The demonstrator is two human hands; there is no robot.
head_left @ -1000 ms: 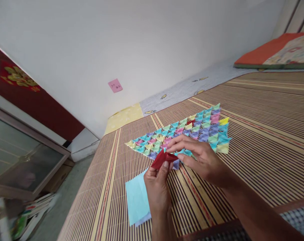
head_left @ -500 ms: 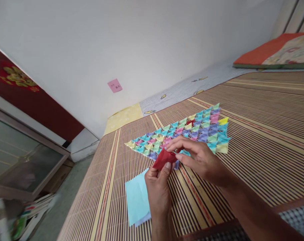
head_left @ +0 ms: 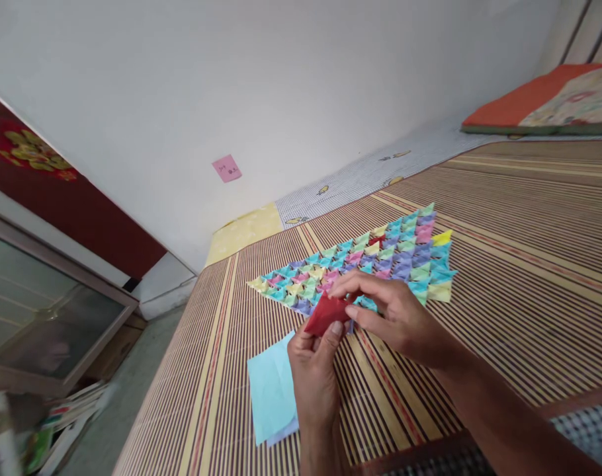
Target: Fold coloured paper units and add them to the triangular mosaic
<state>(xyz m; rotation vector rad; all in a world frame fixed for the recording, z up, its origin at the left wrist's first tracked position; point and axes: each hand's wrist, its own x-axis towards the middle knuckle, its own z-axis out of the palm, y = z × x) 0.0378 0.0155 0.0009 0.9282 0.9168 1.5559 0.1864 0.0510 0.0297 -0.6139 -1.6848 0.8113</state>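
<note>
Both my hands pinch a small folded red paper piece just above the striped bamboo mat. My left hand grips its lower edge between thumb and fingers. From the right, my right hand presses its upper part with closed fingertips. Right behind them lies a flat mosaic of many folded paper triangles in teal, purple, pink, yellow and green, with one red unit in it.
A stack of light blue paper sheets lies on the mat left of my left wrist. A pink sticky note is on the white wall. An orange-edged cushion sits far right. A glass-fronted cabinet stands left, beyond the mat's edge.
My fingers have shifted slightly on the red piece, which now looks folded flatter and more compact. The hands stay in nearly the same place.
</note>
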